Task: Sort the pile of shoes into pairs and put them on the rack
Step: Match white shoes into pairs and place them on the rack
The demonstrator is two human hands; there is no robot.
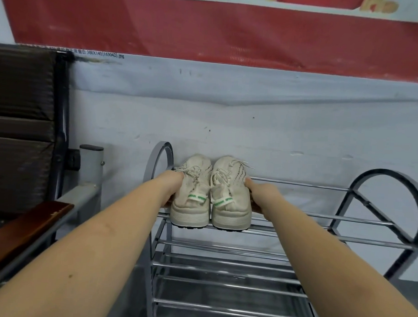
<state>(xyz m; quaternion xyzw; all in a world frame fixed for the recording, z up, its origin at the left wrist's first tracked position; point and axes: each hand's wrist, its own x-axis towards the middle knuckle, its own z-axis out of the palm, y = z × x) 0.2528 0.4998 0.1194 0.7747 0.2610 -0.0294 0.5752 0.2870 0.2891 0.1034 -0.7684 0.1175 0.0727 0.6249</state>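
Two cream knit sneakers with green heel tabs stand side by side, heels toward me, on the top shelf of a metal shoe rack (320, 217), near its left end. My left hand (169, 189) grips the outer side of the left sneaker (193, 200). My right hand (259, 196) grips the outer side of the right sneaker (230, 200). Their soles rest on the front bars. The pile of other shoes is out of view.
The rack has lower shelves of chrome bars and arched side frames (390, 204), and stands against a pale wall with a red banner (209, 26). A dark padded chair (20, 126) with a wooden armrest (25, 231) stands close on the left.
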